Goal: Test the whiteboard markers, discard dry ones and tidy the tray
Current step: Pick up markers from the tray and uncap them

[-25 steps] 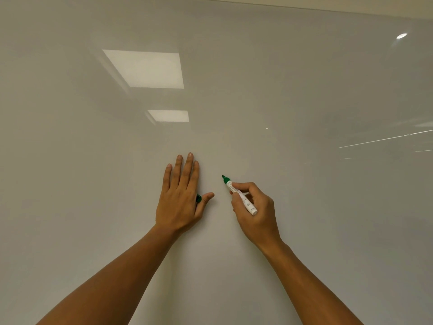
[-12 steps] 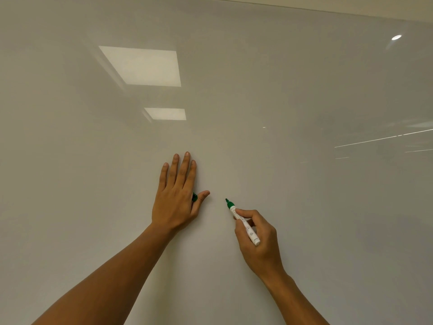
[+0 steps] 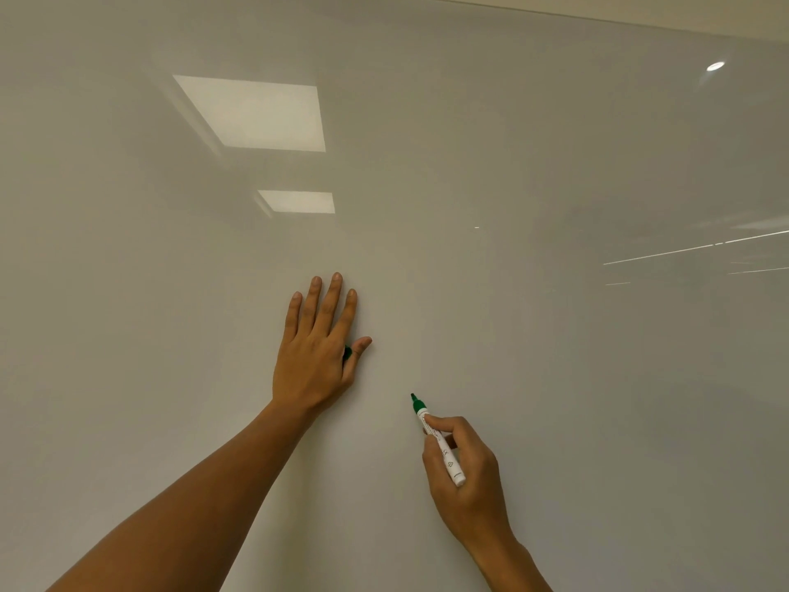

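A glossy whiteboard (image 3: 533,335) fills the view. My right hand (image 3: 469,480) grips an uncapped green-tipped white marker (image 3: 437,442), its tip pointing up-left close to the board. I see no ink mark on the board near the tip. My left hand (image 3: 318,348) lies flat against the board with fingers stretched upward. The marker's green cap (image 3: 347,353) is tucked between its thumb and forefinger, mostly hidden. No tray is in view.
Two ceiling light panels reflect in the whiteboard at upper left, and thin bright streaks show at the right. The board's top edge (image 3: 597,19) runs along the upper right.
My right hand has drawn the marker down and to the right along the board. My left hand has stayed pressed in place.
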The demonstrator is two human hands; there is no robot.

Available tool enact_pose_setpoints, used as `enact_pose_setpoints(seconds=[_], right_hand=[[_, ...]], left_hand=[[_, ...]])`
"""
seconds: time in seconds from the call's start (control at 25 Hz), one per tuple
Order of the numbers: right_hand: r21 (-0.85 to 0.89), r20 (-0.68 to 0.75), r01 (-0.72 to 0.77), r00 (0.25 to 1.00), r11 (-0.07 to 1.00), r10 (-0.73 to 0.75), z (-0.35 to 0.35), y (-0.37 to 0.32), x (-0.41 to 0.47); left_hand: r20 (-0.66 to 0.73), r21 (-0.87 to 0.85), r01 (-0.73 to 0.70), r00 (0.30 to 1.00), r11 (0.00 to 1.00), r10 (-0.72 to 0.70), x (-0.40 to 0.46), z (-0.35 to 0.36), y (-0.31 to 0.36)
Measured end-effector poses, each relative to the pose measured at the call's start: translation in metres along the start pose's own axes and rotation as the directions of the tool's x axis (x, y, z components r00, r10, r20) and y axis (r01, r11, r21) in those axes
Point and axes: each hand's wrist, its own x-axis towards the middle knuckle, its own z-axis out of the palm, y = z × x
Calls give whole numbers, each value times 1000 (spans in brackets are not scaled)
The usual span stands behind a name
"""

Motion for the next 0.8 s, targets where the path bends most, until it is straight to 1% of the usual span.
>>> enact_pose_setpoints(seconds=[0.08,0.16,0.28,0.44,0.52,0.64,0.72,0.8], right_hand=[[3,-16,-36,999,999,36,0,-2,-6],[-14,-4,-65,998,998,65,1,-4,-13],[-26,65,-100,993,995,101,-5,-6,-20],[114,159,-235,963,965,216,-28,-14,-35],[147,169,-284,951,948,259,-36,-21,-48],[192,171,-341,935,920,310,-41,-30,-69],[256,177,-381,922,888,344,-44,-35,-81],[318,173,-428,904,846,392,-45,-40,-93]], left_hand=[[5,-13,6,1000,1000,-5,-1,0,0],[16,-23,14,1000,1000,-13,-4,0,1],[41,-46,26,999,999,-24,-11,-3,1],[94,-88,82,993,993,-74,-27,-5,10],[129,-114,124,986,986,-109,-43,-4,21],[199,-144,122,976,982,-92,-73,-5,34],[235,-212,132,969,968,-81,-94,-9,40],[253,-325,162,964,932,-80,-114,-15,46]])
